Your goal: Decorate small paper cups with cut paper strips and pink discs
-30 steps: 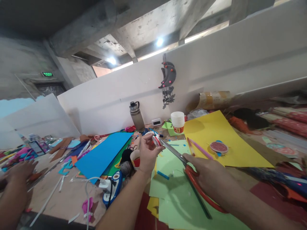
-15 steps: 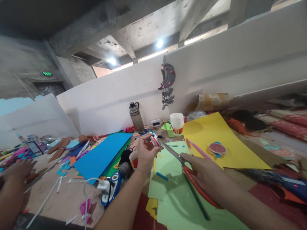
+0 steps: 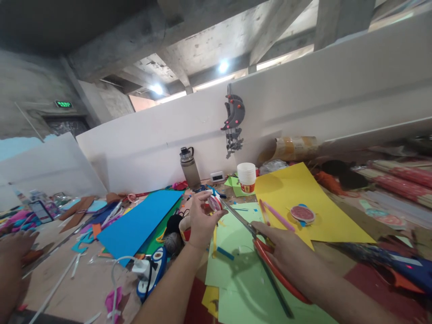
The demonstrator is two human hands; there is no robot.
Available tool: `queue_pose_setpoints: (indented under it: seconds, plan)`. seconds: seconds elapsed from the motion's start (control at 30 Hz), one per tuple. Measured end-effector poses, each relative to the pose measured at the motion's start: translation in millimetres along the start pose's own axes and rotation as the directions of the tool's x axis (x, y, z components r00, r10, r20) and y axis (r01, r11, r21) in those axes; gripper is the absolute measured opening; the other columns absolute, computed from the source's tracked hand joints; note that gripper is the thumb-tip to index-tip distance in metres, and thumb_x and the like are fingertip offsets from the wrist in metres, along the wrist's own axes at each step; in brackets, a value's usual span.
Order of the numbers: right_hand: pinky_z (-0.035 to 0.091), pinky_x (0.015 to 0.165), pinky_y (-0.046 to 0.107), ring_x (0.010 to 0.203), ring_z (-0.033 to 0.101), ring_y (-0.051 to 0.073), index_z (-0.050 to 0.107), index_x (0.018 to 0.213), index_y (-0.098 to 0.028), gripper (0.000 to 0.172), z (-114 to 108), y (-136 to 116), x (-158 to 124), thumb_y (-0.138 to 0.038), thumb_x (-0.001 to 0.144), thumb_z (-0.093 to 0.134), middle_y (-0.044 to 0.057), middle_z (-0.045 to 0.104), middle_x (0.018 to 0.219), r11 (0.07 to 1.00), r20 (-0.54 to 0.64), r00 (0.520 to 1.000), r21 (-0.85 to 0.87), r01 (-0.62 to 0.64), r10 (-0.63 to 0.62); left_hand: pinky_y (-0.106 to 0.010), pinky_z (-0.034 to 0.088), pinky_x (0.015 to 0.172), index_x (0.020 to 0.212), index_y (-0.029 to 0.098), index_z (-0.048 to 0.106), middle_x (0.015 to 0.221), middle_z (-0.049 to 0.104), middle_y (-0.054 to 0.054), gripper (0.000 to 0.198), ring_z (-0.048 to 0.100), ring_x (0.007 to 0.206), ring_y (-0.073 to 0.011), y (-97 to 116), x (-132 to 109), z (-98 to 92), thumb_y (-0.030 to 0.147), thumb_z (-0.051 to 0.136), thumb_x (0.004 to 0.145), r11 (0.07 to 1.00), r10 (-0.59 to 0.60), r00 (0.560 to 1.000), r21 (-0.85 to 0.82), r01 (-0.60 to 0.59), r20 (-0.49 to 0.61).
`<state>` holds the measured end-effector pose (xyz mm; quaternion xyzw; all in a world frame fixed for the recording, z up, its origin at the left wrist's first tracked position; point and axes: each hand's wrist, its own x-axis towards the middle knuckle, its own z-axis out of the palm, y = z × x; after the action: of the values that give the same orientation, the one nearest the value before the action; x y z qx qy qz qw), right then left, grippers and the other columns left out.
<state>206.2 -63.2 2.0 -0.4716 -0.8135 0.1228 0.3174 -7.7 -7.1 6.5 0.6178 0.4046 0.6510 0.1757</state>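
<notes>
A small, round red-and-white piece (image 3: 215, 204) stands tilted, pinched between the left fingers (image 3: 199, 200), while red-handled scissors (image 3: 260, 248) slant from the right fingers (image 3: 262, 229), their metal blades pointing toward it.

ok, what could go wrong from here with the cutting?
1. The metal scissors with red-orange handles, held in the right hand, point toward the left hand; a slip could nick its fingertips.
2. The small round red-and-white piece is pinched in midair above the table, so blade pressure might twist it loose, perhaps dropping it onto the pale green paper sheets.
</notes>
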Motion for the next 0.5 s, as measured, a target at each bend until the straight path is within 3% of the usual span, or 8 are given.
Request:
queue_pose_setpoints:
  seconds: [0.27, 0.5]
  plan:
    - [0.049, 0.061, 0.025, 0.071, 0.068, 0.019, 0.062, 0.113, -0.026, 0.037, -1.8, -3.0, 1.6, -0.018, 0.084, 0.042, 0.004, 0.074, 0.083, 0.988, 0.054, 0.999, 0.154, -0.009, 0.000, -0.036, 0.052, 0.081, 0.104, 0.020, 0.056, 0.112, 0.055, -0.008, 0.055, 0.061, 0.094, -0.0203, -3.0, -0.2, 1.2, 0.026, 0.083, 0.057, 0.998, -0.057, 0.998, -0.032, 0.057, 0.005]
    - [0.051, 0.073, 0.027, 0.083, 0.068, 0.022, 0.062, 0.117, -0.026, 0.038, -1.8, -0.9, 2.1, -0.025, 0.083, 0.047, 0.006, 0.073, 0.095, 0.972, 0.106, 0.994, 0.225, -0.064, 0.041, -0.036, 0.051, 0.083, 0.101, 0.019, 0.057, 0.112, 0.055, -0.009, 0.053, 0.058, 0.102, -0.0230, -2.5, -0.5, 1.8, 0.025, 0.084, 0.056, 0.999, -0.035, 0.999, 0.009, 0.035, -0.024]
